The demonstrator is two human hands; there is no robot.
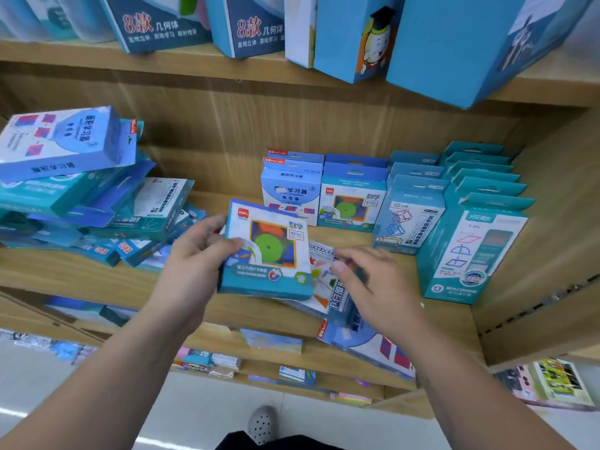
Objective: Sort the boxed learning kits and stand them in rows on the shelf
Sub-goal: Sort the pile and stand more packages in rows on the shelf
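Teal kit box (266, 254) is being gripped at its left edge by the left hand (198, 251) above the wooden shelf (97, 277), while the right hand (367, 277) is pinching a flat kit (319, 280) lying just beside it.

The top edge cuts off the tall boxes (350, 40); the left edge cuts the loose pile (65, 196). My right grip (376, 284) covers most of a flat kit (321, 277); I can't read its blurred print.

Teal-and-white box (266, 251) with green disc and orange shapes; pale wood-grain shelf (97, 277); blue boxes (357, 37) above.
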